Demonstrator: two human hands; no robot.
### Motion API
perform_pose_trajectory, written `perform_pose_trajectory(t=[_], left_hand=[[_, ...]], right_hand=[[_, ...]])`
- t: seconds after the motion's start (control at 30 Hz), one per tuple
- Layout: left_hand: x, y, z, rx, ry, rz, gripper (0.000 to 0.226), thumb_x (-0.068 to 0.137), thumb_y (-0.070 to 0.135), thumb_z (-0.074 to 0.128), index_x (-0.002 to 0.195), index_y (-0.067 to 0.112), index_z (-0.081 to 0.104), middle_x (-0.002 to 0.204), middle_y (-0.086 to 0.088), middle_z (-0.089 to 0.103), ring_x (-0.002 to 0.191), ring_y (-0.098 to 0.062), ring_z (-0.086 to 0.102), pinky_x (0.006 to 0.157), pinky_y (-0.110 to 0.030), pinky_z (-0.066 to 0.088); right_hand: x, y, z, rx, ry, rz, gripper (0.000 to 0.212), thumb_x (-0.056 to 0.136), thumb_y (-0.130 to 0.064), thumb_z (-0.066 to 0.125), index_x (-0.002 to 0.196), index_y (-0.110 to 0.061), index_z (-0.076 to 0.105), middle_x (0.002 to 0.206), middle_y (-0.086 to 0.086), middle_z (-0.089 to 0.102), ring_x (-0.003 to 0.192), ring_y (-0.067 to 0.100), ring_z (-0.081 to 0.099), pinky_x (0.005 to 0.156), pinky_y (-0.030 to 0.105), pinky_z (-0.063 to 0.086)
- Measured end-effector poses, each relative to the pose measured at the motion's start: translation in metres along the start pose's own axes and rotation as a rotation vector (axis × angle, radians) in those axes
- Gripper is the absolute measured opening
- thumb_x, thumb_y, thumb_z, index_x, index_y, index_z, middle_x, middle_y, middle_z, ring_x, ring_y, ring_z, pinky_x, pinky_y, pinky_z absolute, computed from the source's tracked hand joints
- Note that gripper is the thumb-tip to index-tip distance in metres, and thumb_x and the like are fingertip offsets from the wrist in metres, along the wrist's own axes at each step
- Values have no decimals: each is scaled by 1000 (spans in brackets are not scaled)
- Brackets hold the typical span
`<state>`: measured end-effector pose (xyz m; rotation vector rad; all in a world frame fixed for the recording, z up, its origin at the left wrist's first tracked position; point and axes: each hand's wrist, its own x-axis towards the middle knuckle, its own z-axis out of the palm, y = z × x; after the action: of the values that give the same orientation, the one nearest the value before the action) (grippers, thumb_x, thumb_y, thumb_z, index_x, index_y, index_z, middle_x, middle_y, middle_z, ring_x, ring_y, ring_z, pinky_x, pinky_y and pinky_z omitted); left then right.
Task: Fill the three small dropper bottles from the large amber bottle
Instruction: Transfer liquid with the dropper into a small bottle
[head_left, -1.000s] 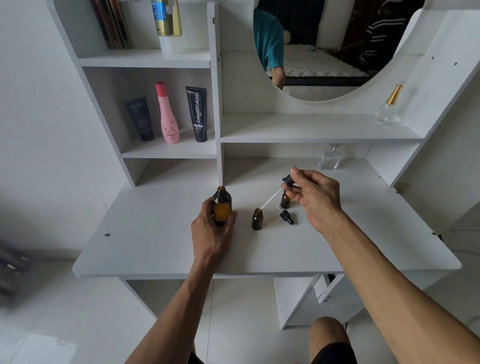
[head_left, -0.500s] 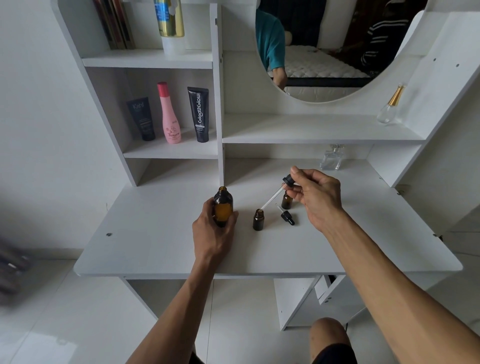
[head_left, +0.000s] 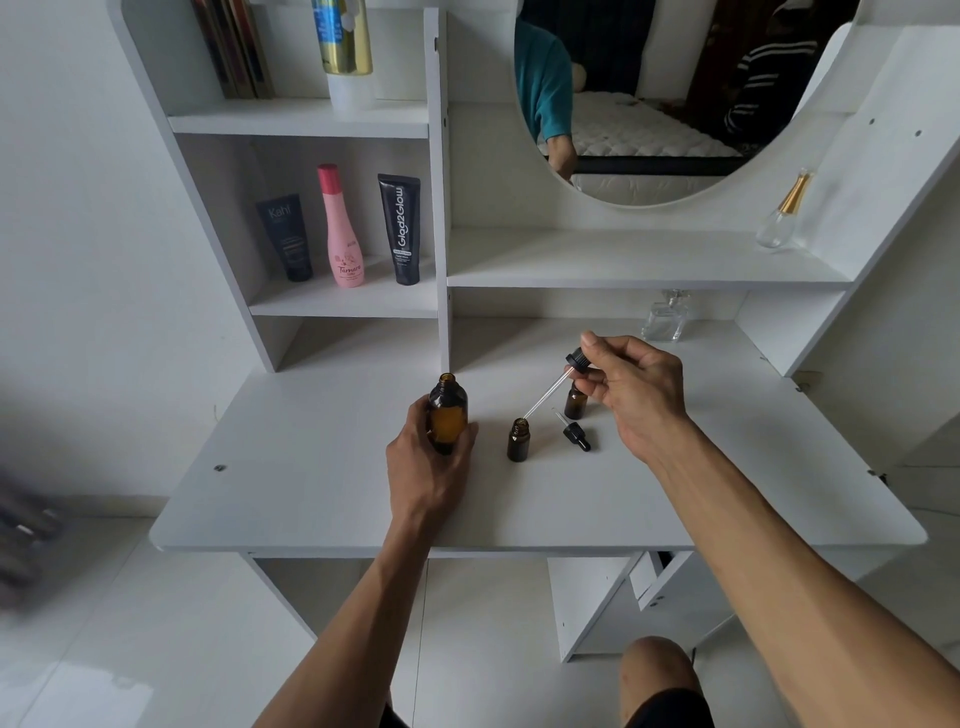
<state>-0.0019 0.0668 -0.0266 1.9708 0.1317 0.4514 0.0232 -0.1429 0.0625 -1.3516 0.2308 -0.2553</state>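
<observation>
The large amber bottle (head_left: 447, 415) stands uncapped and upright on the white desk (head_left: 311, 483), and my left hand (head_left: 423, 467) wraps around its lower half. My right hand (head_left: 631, 387) pinches the black bulb of a long glass dropper (head_left: 550, 389), tilted so its tip sits just over the open mouth of a small amber bottle (head_left: 518, 440). A second small bottle (head_left: 575, 401) stands behind, partly hidden by my right fingers. A small black dropper cap (head_left: 575, 434) lies on its side between them. A third small bottle is not visible.
A clear perfume bottle (head_left: 665, 322) stands at the back of the desk under the shelf. Tubes and a pink bottle (head_left: 340, 228) fill the left shelf cubby. A gold-capped glass bottle (head_left: 779, 215) sits on the right shelf below the round mirror (head_left: 675, 104).
The dropper tip has come down slightly closer to the small bottle's mouth. My left hand stays on the large bottle.
</observation>
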Motion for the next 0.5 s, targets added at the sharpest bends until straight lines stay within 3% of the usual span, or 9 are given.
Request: perform_pose_trajectory(t=[0.5], left_hand=[[0,1,0,7,-4,1,45,84,36,76,122,21,59,100,6,68,84,-14,63,62,-1,40]], right_hand=[[-1,-1,1,-46,-7,2,16,87,-21,78,83,-8,70,85,16,73,74,25,73,71,32,58]])
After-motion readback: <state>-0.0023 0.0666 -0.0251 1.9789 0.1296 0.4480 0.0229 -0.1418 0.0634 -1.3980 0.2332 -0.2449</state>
